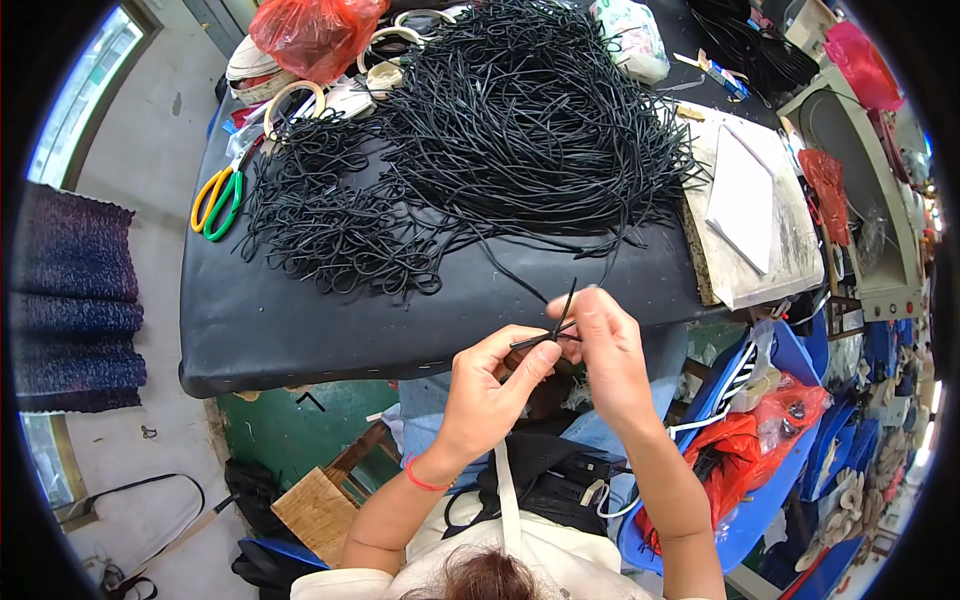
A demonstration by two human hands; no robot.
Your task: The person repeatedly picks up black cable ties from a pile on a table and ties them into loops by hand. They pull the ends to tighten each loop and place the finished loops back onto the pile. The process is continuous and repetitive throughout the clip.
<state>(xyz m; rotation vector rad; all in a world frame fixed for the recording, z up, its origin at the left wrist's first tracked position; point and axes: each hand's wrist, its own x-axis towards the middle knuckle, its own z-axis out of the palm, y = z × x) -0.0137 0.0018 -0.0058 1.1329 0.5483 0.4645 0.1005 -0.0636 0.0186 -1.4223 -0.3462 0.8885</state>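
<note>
Above the table's front edge, my left hand (500, 385) pinches a thin black cord (568, 300) between thumb and forefinger. My right hand (610, 350) has its fingers closed on the same cord, close beside the left; its fingertips are partly hidden. Where the hands meet, the cord crosses over itself, with short ends sticking up and to the left. Behind them a large tangled heap of black cords (530, 130) covers the table's middle. A smaller pile of looped black cords (340, 220) lies to its left.
Scissors (215, 205) with yellow and green handles lie at the black table's (300, 335) left. Tape rolls (295, 108) and a red plastic bag (315, 35) sit behind. A board with white paper (740, 200) is at right. A blue bin (745, 510) holds red bags below.
</note>
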